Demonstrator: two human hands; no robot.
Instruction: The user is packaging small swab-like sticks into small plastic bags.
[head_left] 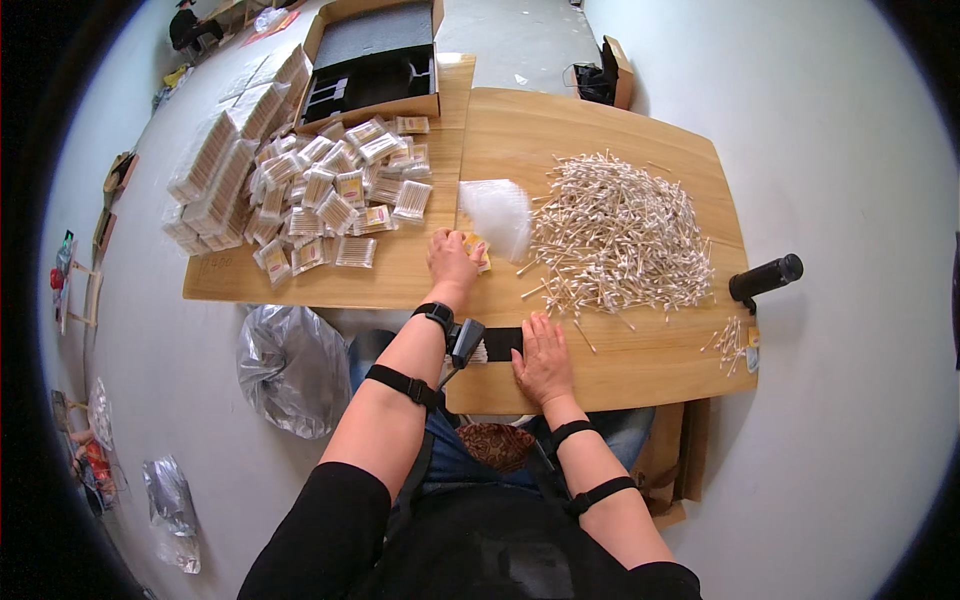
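My left hand (pixel 454 262) reaches to the middle of the table, its fingers bent and its thumb against a small yellow printed card (pixel 480 254). Just beyond it lies a fan of clear plastic bags (pixel 497 212). My right hand (pixel 544 362) rests flat near the front edge, fingers stretched out, touching the end of a black strip (pixel 503 344). Some cotton swabs (pixel 479 353) show beside that strip, partly hidden by my left forearm and the device strapped to it. A large heap of loose cotton swabs (pixel 622 235) spreads over the right half of the table.
Packed swab bags (pixel 340 190) lie piled on the left, beside stacked bundles (pixel 215 170). Behind them stands an open cardboard box (pixel 374 70) with a black insert. A black cylinder (pixel 767 278) sits at the right edge, near a few swabs (pixel 729 345). A grey plastic bag (pixel 293 370) hangs below the table.
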